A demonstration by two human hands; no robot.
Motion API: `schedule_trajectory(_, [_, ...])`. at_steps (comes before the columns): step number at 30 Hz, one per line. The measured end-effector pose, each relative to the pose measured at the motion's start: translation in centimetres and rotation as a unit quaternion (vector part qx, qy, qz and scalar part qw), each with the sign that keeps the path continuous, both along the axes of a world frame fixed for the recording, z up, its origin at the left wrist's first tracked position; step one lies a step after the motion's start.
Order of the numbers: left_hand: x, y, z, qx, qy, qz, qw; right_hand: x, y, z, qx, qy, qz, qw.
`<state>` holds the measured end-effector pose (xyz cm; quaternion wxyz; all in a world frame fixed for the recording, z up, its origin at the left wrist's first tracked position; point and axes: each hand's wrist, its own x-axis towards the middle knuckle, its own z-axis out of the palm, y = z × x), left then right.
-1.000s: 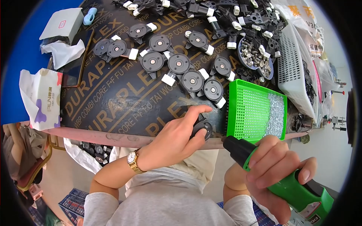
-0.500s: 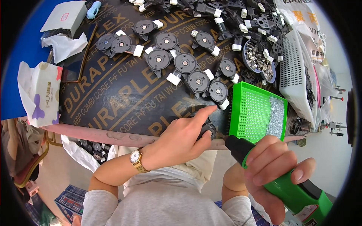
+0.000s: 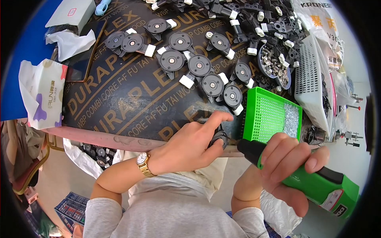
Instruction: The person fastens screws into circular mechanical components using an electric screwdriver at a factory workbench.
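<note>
My left hand [image 3: 192, 144], with a gold watch on the wrist, grips a black round plastic part [image 3: 219, 139] at the table's front edge; the fingers hide much of it. My right hand [image 3: 291, 170] is wrapped round a green electric screwdriver [image 3: 313, 183]. Its black nose [image 3: 250, 150] points left toward the held part, a short gap away from it. Just beyond the nose lies a green screw tray [image 3: 249, 113] with rows of holes and a heap of small silver screws [image 3: 292, 119] at its right side.
Several black wheel-like parts with white ends [image 3: 199, 65] lie mid-table. More black pieces [image 3: 274, 29] are piled at the far right, by a bowl of metal caps [image 3: 274, 67] and a white basket [image 3: 307, 75]. A tissue pack [image 3: 47, 95] and a phone [image 3: 84, 59] are at left.
The screwdriver's rear end has swung right and slightly up with my right hand. My left hand keeps its hold on the black part. The whole view has shifted slightly.
</note>
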<state>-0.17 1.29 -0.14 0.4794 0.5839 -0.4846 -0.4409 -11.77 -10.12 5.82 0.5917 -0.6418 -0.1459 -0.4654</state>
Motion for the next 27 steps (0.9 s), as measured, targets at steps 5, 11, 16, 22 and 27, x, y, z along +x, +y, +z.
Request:
schedule_trajectory(5, [0.0,0.0,-0.1,-0.005,-0.025,-0.006,1.0,-0.1,1.0,0.2,0.009,0.036,-0.047,0.998])
schedule_trajectory(11, [-0.3,0.1,-0.2,-0.015,-0.045,0.005,0.999,-0.7,2.5,0.4,0.098,0.011,-0.123,0.987])
schedule_trajectory(16, [-0.7,-0.4,-0.1,-0.043,-0.055,-0.01,0.998,-3.4,0.3,2.4,-0.009,0.056,-0.062,0.996])
schedule_trajectory(22, [-0.5,-0.4,-0.2,-0.092,-0.081,-0.012,0.992,-4.1,-5.4,0.5,-0.006,0.009,-0.223,0.975])
schedule_trajectory(27, [-0.3,-0.6,0.8,-0.037,-0.07,-0.011,0.997,-3.6,-7.2,-1.1,0.011,0.022,-0.256,0.966])
